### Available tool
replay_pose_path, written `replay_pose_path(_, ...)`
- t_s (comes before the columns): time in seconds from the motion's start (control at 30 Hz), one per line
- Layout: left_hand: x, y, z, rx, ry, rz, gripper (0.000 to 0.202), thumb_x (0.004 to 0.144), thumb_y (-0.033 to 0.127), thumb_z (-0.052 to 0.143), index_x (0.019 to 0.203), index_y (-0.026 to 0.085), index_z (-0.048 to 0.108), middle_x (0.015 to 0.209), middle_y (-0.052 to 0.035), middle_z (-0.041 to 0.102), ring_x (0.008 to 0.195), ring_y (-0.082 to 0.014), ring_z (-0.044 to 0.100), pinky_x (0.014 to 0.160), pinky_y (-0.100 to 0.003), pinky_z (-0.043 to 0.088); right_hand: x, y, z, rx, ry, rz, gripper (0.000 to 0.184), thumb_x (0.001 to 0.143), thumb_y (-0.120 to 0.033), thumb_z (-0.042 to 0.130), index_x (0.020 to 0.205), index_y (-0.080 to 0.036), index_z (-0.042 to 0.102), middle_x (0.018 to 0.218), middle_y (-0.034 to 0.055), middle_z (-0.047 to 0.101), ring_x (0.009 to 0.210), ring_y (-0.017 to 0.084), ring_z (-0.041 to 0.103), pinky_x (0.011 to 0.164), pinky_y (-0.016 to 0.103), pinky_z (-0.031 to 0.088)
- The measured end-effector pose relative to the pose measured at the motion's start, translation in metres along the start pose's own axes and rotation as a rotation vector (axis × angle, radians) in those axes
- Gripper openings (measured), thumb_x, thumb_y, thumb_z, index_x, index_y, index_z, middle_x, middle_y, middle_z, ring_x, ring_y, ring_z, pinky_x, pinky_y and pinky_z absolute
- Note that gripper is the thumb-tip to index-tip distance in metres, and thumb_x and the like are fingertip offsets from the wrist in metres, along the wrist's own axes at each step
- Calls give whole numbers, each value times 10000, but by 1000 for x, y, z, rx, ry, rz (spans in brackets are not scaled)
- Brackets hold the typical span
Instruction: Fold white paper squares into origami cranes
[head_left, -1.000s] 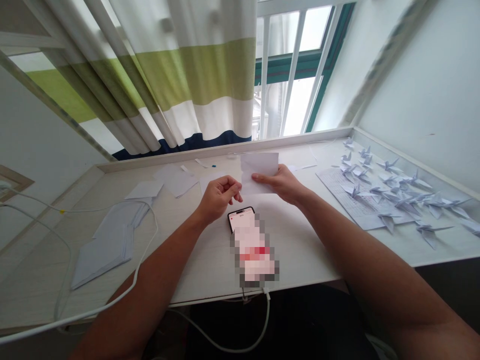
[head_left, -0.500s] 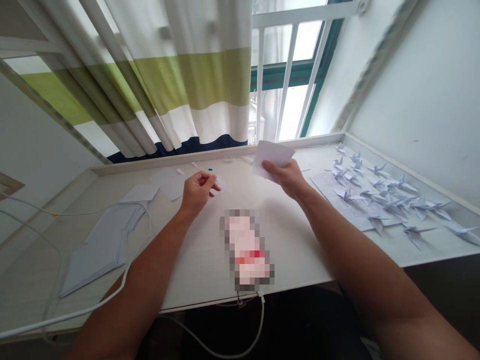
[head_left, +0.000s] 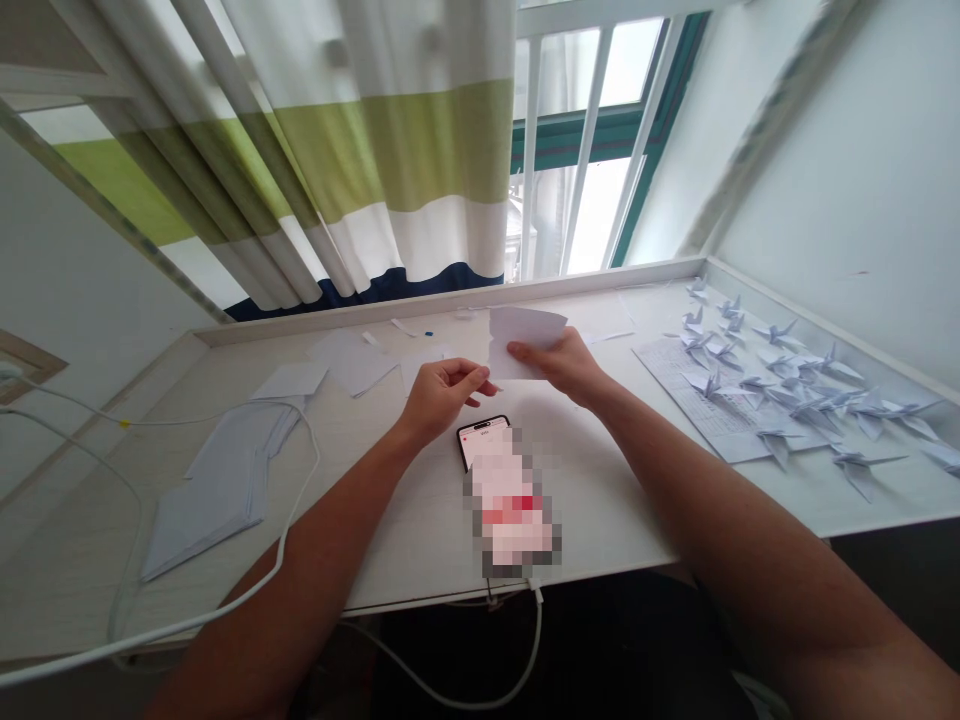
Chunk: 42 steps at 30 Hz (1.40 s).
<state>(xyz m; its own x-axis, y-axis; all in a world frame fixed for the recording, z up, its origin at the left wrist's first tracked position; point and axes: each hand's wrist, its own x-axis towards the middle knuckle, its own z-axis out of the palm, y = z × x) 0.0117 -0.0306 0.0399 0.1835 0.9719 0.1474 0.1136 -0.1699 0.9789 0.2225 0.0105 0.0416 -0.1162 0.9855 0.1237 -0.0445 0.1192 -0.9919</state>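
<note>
A white sheet of paper (head_left: 523, 335) is upright above the desk, facing me. My right hand (head_left: 566, 362) grips its right side, thumb on the near face and fingers behind. My left hand (head_left: 448, 395) is closed in a pinch at the sheet's lower left edge, thumb and forefinger meeting there; the other fingers curl below. Just beneath both hands lies a phone (head_left: 486, 432), its screen partly blurred out.
Stacked white paper (head_left: 217, 490) lies left, with loose sheets (head_left: 352, 365) and scraps behind. Several folded paper cranes (head_left: 814, 400) crowd the right side, some on a printed sheet (head_left: 675, 390). A white cable (head_left: 300, 490) loops over my left forearm; another runs from the phone.
My left hand has moved right to the edge of the sheet. The sheet and my right hand have come lower and slightly left. The view has shifted a little.
</note>
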Motion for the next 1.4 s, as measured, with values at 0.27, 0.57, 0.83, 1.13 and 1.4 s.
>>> replay_pose_path(0.27,-1,1,-2,36,-78,2,376,882,530,709,832,158,687,744,-77,774,744,-206,752,604,-286,584,-1,-3,-2,-58,11,-13,460,649,-444,916,954,-131,771,991,128,787,882,271,714,779,406,577)
replay_pose_path(0.57,-3,4,1,81,-78,64,270,905,413,690,783,173,663,682,-55,738,646,-170,696,563,-263,528,-3,-7,-4,-29,-33,-37,462,644,-469,924,922,-134,772,955,120,786,863,257,714,753,381,585)
replay_pose_path(0.83,-2,-6,4,46,-45,76,256,884,390,696,761,171,645,661,-58,731,589,-145,650,595,-270,521,3,-3,-13,-110,-41,-62,420,660,-466,907,872,-130,769,903,110,782,825,246,709,738,375,582)
replay_pose_path(1.13,13,-12,-15,77,177,45,283,852,452,696,800,179,641,612,-1,641,652,-182,698,591,-271,530,14,-4,-20,-158,92,-85,395,676,-420,887,904,-118,775,940,133,785,868,271,721,767,396,590)
replay_pose_path(1.4,0,-1,10,151,-10,56,182,831,256,604,665,193,639,554,-4,627,568,-157,605,583,-283,463,0,-7,2,-190,-30,-74,348,697,-430,868,855,-138,762,886,106,776,825,258,701,696,363,560)
